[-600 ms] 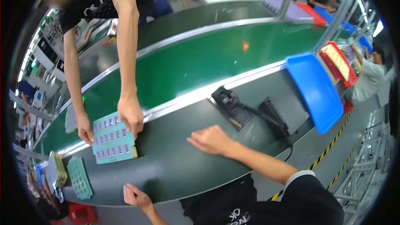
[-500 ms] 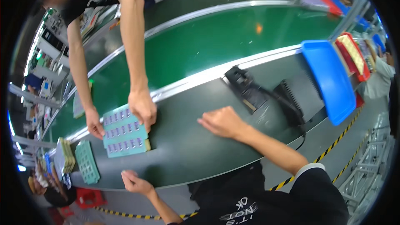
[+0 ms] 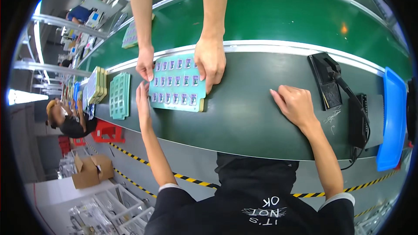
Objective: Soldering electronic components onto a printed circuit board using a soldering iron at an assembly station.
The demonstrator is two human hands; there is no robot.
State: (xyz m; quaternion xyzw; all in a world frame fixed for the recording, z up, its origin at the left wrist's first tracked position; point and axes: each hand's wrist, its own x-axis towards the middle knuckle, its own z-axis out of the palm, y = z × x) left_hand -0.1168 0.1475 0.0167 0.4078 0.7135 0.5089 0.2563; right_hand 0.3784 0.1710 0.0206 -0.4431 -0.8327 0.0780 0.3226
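The pale teal rectangular plastic tray of small purple-and-white parts (image 3: 176, 82) lies flat on the dark green bench surface (image 3: 244, 117), just below the silver rail, its long axis running across the bench, left to right, slightly tilted down to the right. The left hand (image 3: 142, 98) is open, fingertips at the tray's left edge; the right hand (image 3: 296, 104) rests open on the bench, well apart. A co-worker's two hands (image 3: 210, 61) press the tray from opposite. With hands pushing from both sides, the tray could skew or tip, likely spilling parts from their pockets.
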